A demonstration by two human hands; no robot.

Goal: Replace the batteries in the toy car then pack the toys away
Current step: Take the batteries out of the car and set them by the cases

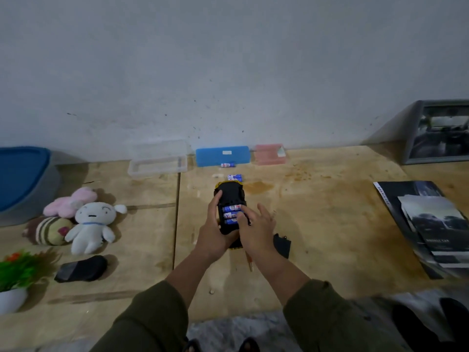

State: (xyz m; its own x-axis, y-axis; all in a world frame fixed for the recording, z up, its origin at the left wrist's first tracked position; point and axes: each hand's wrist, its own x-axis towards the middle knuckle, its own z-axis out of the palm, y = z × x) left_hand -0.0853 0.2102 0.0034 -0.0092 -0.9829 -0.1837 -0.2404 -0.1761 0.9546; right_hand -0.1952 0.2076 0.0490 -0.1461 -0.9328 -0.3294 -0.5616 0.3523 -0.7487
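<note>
A pale wall (228, 72) rises behind the wooden table (330, 224). Mid-table, the toy car (229, 196) lies belly-up, its long axis running away from the person, yellow nose toward the wall. The left hand (213, 232) grips its near end from the left, fingers curled round the body. The right hand (256, 224), fingers spread, presses a fingertip on the blue batteries (231, 214) seated crosswise in the open bay. Spare batteries (234, 177) lie just beyond the nose.
</note>
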